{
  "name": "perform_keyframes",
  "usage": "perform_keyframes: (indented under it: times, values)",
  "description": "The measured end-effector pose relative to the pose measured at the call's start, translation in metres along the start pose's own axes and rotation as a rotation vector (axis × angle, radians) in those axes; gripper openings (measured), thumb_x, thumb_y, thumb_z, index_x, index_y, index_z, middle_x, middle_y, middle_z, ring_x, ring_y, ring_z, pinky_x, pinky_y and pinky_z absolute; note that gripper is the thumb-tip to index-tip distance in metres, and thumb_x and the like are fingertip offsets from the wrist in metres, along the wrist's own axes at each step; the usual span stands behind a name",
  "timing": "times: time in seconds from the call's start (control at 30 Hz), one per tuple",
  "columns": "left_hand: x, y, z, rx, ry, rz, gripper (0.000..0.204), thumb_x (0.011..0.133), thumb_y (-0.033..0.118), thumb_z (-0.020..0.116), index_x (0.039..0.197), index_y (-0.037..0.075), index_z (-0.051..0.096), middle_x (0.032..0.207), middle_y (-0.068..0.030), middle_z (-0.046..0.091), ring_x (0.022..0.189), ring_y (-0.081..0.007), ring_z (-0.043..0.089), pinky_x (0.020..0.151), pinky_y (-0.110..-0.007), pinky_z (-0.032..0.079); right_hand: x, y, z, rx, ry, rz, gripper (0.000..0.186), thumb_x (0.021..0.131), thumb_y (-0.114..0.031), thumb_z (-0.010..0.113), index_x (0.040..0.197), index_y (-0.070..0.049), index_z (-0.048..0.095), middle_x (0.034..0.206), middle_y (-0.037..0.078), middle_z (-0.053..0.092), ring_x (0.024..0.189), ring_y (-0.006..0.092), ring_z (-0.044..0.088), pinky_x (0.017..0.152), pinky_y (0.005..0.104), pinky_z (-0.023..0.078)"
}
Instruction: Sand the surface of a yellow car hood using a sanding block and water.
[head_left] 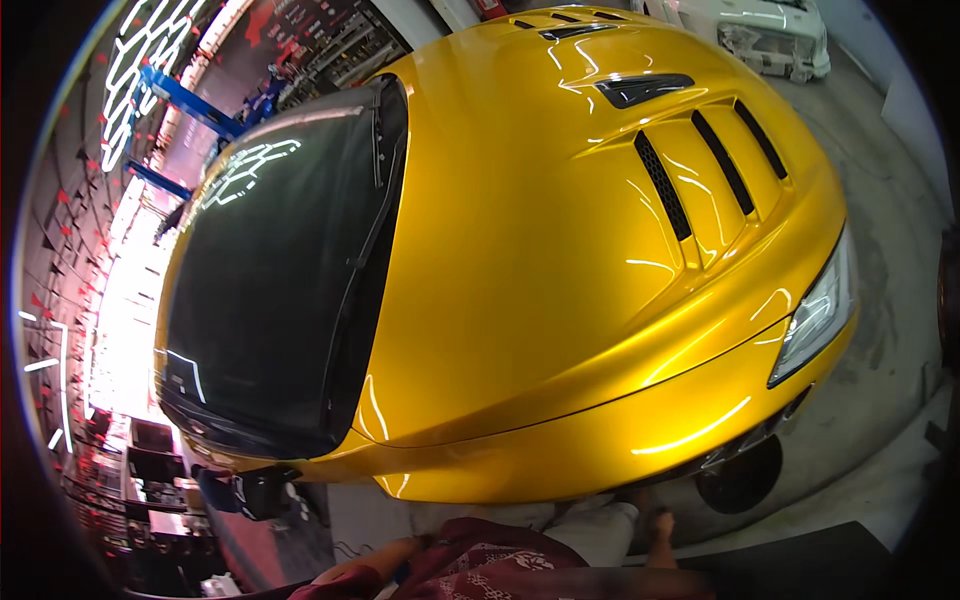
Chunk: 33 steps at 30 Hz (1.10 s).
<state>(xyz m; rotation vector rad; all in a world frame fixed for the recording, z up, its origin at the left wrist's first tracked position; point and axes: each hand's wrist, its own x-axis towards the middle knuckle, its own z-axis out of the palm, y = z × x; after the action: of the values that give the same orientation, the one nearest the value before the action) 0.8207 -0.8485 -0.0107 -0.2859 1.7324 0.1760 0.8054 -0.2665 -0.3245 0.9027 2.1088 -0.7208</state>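
A glossy yellow car (500, 300) fills most of the head view, its hood closed and its nose to the right. My right hand (662, 524) hangs low beside the front fender, apart from the paint. Its fingers look curled; whatever they may hold is too small to make out. My left forearm (370, 565) bends in toward my maroon patterned shirt (500, 560), and the fingers of that hand are hidden there. Black vents (663, 185) cut into the hood. A clear headlight (815, 310) sits at the front corner, and the dark windshield (270, 270) lies to the left.
The side mirror (265, 492) juts out at the lower left. Below the front bumper a round black object (740, 475) rests on the grey floor (880, 340). A white car front (765, 40) stands at the far right, and blue lift arms (190, 100) rise beyond the windshield.
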Motion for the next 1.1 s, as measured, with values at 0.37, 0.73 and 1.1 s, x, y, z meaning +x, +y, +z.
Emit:
perform_keyframes:
  times: [0.37,0.73,1.1]
  values:
    - [-0.017,0.104,-0.060,0.016,0.156,-0.159,0.045,0.091,0.037,0.052,0.125,0.012,0.066,0.134,-0.0152,0.060,0.123,-0.0320,0.059,0.099,-0.046,0.048,-0.144,-0.106,-0.125,-0.149,0.064,-0.174,0.032,0.090,-0.028,0.053,0.105,-0.006,0.071,0.105,0.026,0.068,0.106,0.0425,0.063,0.091,0.0473,0.052]
    - [-0.162,0.190,-0.176,0.130,0.322,0.603,0.063,0.085,0.063,0.053,0.098,0.005,0.074,0.095,-0.0217,0.071,0.090,-0.0404,0.068,0.082,-0.047,0.054,-0.284,-0.244,-0.230,0.202,-0.108,-0.556,0.038,0.094,-0.026,0.064,0.121,0.001,0.061,0.109,0.016,0.070,0.100,0.0237,0.068,0.088,0.0351,0.053]
    - [-0.172,0.243,-0.190,-0.061,0.425,1.084,0.073,0.084,0.073,0.050,0.090,0.004,0.075,0.084,-0.0221,0.069,0.079,-0.0413,0.066,0.073,-0.047,0.053,-0.351,-0.297,-0.224,0.982,-0.411,-0.554,0.032,0.097,-0.014,0.063,0.123,0.004,0.055,0.116,0.010,0.065,0.098,0.0169,0.064,0.088,0.0328,0.053]
